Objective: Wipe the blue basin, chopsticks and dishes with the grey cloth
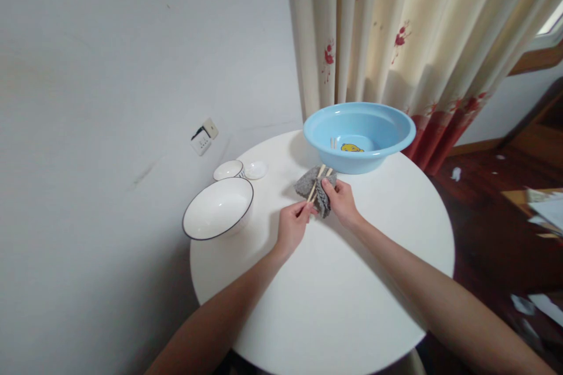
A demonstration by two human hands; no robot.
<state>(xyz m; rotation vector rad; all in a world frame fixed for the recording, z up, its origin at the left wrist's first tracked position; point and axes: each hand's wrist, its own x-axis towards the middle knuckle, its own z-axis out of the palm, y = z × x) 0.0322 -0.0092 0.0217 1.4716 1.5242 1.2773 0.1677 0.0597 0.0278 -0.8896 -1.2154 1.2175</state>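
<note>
A pair of pale chopsticks (312, 192) slants up and away over the white round table (334, 281). My left hand (292, 224) pinches their near ends, fingers closed. Farther along, my right hand (341, 199) is closed on a grey cloth (308, 181) that is bunched around and under the chopsticks. The far tips of the chopsticks stick out past the cloth. Just beyond my hands stands a light blue basin (360, 161) with a yellow cartoon figure on its floor.
At the left edge of the table stand a large white bowl (219, 209) with a dark rim, a smaller bowl (229, 170) and a small white dish (256, 170). A wall with a socket (201, 142) borders the left side. Curtains (378, 29) hang behind the basin.
</note>
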